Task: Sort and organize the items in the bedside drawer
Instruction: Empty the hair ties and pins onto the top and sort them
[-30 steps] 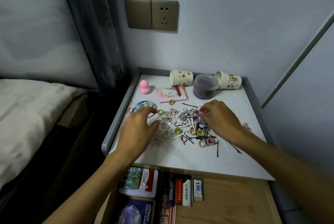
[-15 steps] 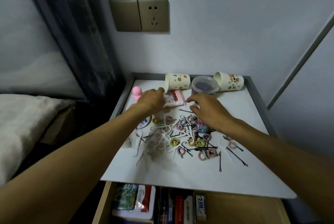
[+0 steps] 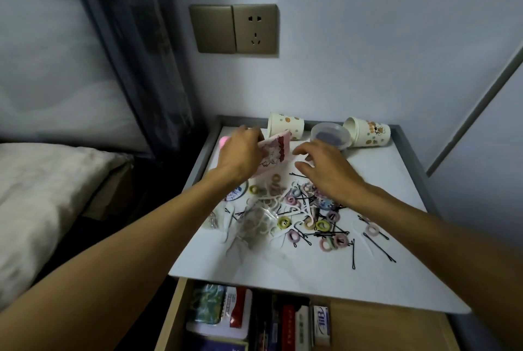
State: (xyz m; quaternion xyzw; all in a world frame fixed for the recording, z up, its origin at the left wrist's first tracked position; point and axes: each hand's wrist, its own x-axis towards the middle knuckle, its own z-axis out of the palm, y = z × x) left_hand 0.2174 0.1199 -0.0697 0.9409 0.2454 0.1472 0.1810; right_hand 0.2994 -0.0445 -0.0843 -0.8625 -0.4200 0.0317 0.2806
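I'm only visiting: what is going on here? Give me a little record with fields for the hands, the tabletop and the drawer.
Left hand: grips pink packet, tilted up
Right hand: relaxed, empty, over the pile
Pile: hair ties and bobby pins, scattered on nightstand top
Back edge: spotted cup and cartoon cup on their sides, clear tub between
Drawer: open, boxes at left

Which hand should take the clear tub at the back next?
Probably the right. The right hand is empty and open, just in front of the tub. The left hand is farther from it and busy gripping the pink packet.
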